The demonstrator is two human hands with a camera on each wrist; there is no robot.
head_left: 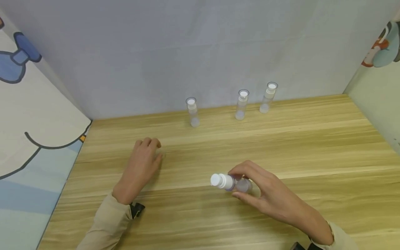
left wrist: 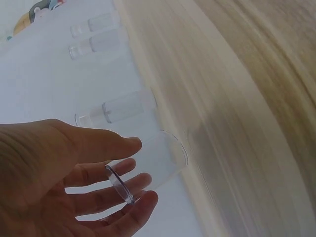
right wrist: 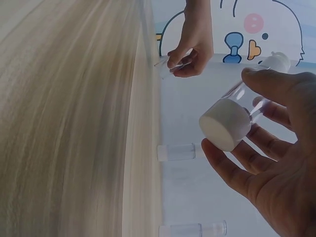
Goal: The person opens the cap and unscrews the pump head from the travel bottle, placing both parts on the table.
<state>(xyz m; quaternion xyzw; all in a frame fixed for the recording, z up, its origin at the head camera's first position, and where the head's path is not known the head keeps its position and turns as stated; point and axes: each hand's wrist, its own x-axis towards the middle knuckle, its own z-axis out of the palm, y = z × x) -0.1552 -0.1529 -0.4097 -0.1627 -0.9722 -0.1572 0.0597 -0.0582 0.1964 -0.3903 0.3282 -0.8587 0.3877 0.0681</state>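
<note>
1. Two grips are each holding something over the counter point(head_left: 187, 215): I am seeing the left grip point(head_left: 140, 166) pinching a clear tube point(left wrist: 160, 160) between thumb and fingers, and the right grip point(head_left: 268, 192) curling round a held bottle point(head_left: 229, 183).
2. That held bottle is leaning over the near half of the counter, its white top pointing left.
3. For handling this well, I am favouring a light, even pinch on the clear tube; its wall is looking thin and slick, so hard squeezing could be sending it skidding.
4. I am wanting the right fingers low on the held bottle, leaving its top exposed, with any contact between the two pieces happening in line, not at a slant.
5. Along the back edge, before the wall point(head_left: 156, 69), a left standing bottle point(head_left: 193, 113), a middle standing bottle point(head_left: 241, 105) and a right standing bottle point(head_left: 268, 98) are making reaching riskier.
6. I am finding the best room between the grips, away from the printed panel point(head_left: 40, 163) beyond the counter's left edge.
</note>
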